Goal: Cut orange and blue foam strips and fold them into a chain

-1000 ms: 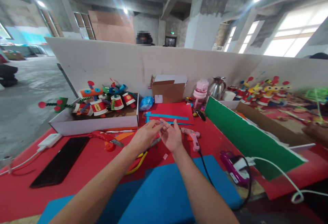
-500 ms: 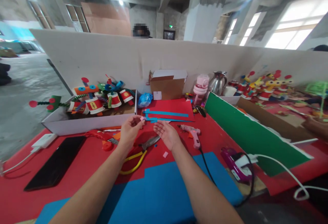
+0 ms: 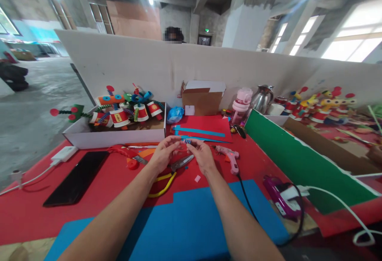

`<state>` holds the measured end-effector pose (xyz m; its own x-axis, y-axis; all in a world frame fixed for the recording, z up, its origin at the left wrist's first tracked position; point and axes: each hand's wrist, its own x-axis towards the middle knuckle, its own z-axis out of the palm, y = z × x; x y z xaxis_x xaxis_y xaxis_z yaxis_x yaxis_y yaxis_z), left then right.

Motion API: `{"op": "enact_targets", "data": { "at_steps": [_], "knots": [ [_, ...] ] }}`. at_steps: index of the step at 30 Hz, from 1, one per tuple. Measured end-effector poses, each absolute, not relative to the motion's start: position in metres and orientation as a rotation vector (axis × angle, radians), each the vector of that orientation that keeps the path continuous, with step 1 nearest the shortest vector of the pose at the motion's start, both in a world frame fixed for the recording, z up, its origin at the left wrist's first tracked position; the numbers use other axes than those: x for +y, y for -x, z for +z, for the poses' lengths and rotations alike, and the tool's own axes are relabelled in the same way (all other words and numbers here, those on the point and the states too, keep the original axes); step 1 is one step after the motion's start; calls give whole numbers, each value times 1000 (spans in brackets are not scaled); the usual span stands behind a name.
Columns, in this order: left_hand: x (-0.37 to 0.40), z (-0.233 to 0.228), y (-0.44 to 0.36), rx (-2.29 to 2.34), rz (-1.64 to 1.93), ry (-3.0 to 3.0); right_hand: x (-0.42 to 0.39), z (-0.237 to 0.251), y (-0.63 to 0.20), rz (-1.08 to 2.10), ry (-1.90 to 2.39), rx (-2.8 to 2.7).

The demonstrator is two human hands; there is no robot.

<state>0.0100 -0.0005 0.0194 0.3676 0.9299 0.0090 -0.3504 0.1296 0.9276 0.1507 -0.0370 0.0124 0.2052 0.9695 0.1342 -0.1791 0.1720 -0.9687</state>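
Observation:
My left hand [image 3: 162, 154] and my right hand [image 3: 203, 156] meet above the red table cover, fingertips pinching a small blue-and-white coiled piece [image 3: 186, 142] between them. Right below the hands lie yellow-handled pliers [image 3: 167, 175]. A pink hot glue gun [image 3: 229, 158] lies just right of my right hand, and a tiny pink scrap [image 3: 197, 178] rests near my right wrist. Behind the hands is a red sheet [image 3: 209, 127] with blue strips on it.
A white box [image 3: 113, 136] of paper-cup figures sits back left, red scissors [image 3: 123, 152] in front of it. A black phone [image 3: 76, 177] and white charger [image 3: 62, 154] lie left. Blue foam sheet [image 3: 185, 221] nearest me. Green board [image 3: 295, 161], purple device [image 3: 279, 199], cardboard box [image 3: 203, 100], pink bottle [image 3: 241, 105], kettle [image 3: 262, 98].
My hands had drawn apart, the left one holding a small piece and the right palm open; now they have come together again, both pinching the small coiled piece.

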Motion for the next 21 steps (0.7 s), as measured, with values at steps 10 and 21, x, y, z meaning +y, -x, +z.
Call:
{"op": "enact_targets", "data": {
  "at_steps": [10, 21],
  "knots": [
    [0, 17, -11, 717, 1068, -1058, -36, 9, -152, 996, 1049, -1198],
    [1, 17, -9, 835, 1106, -1439, -38, 13, -153, 1095, 1097, -1063]
  ]
}}
